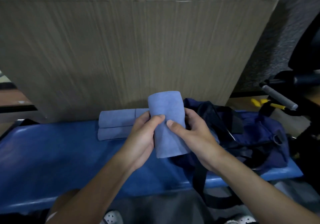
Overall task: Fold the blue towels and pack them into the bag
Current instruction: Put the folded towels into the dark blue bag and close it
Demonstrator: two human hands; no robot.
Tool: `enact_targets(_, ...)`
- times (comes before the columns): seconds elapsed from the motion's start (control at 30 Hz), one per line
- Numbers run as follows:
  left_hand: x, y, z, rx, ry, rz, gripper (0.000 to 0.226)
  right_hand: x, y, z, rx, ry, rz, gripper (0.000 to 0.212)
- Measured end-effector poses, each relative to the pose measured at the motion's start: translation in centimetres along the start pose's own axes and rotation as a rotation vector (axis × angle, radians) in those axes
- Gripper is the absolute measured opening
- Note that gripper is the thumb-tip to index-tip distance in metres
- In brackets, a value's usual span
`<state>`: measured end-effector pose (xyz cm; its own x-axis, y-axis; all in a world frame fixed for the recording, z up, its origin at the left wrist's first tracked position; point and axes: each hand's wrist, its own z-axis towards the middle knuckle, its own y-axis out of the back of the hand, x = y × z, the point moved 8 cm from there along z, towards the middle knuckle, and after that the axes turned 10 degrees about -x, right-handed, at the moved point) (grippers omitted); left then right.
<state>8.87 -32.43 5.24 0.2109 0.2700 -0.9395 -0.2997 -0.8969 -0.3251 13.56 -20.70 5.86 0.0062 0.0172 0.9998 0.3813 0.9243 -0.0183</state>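
A folded light-blue towel is held upright above the blue padded bench. My left hand grips its left side with the thumb on the front. My right hand grips its right side, thumb pressed on the front. Behind my left hand, two more folded blue towels lie stacked on the bench. A dark navy bag with black straps lies slumped on the bench to the right, just behind and below the held towel.
A large cardboard sheet stands upright right behind the bench. Black gym equipment with a grey handle and yellow parts stands at the right. A black bag strap hangs over the bench's front edge.
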Motion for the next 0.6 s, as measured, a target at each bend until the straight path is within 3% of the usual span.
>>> enact_targets(0.13, 0.6, -4.1, -0.1, -0.029, -0.016, 0.181, 0.025, 0.4, 4.3, -0.7, -0.076, -0.051, 0.076, 0.033)
enact_targets(0.4, 4.6, -12.5, 1.2, 0.149, 0.001, 0.347, 0.019, -1.2, 13.2, -1.5, -0.192, -0.118, 0.114, 0.027)
enact_targets(0.53, 4.3, -15.0, 3.7, 0.126, -0.461, 0.752, 0.023, -3.3, 18.3, -1.2, -0.327, -0.105, 0.014, 0.035)
enact_targets(0.6, 4.5, -16.7, 4.2, 0.201, -0.693, 0.971, 0.025, -4.5, 20.5, -1.1, -0.405, -0.128, -0.038, 0.043)
